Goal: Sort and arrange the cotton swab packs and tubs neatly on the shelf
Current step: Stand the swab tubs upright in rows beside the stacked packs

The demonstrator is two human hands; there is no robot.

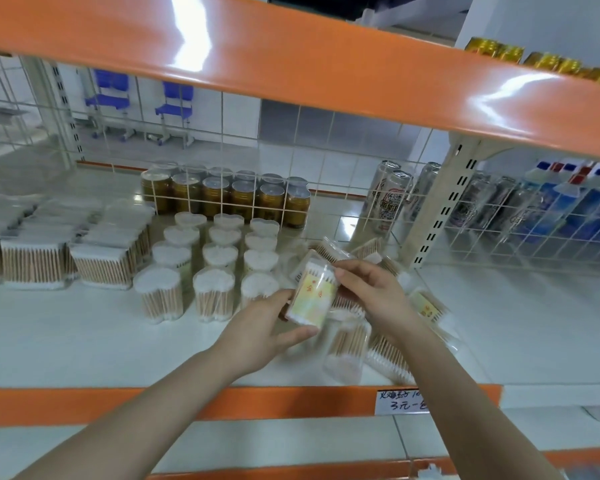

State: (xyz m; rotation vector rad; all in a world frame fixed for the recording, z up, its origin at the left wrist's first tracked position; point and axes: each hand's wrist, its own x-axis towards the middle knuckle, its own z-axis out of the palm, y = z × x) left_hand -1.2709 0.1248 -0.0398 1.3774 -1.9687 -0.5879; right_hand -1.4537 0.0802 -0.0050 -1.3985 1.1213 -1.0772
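A cotton swab tub with a yellow label [313, 296] is tilted above the white shelf [84, 337], held by both hands. My left hand [262, 329] grips its lower end and my right hand [368, 292] pinches its upper end. Left of it, upright clear tubs of swabs [215, 261] stand in three tidy rows. Flat swab packs [70, 244] are stacked at the far left. A loose heap of tubs and packs [371, 344] lies under and to the right of my hands, some on their sides.
Gold cans [229, 197] and tall drink cans [390, 199] stand behind a wire grid at the back. An orange upper shelf [326, 74] overhangs. A shelf upright [444, 209] stands at the right, and a handwritten price tag [400, 401] sits on the orange front edge.
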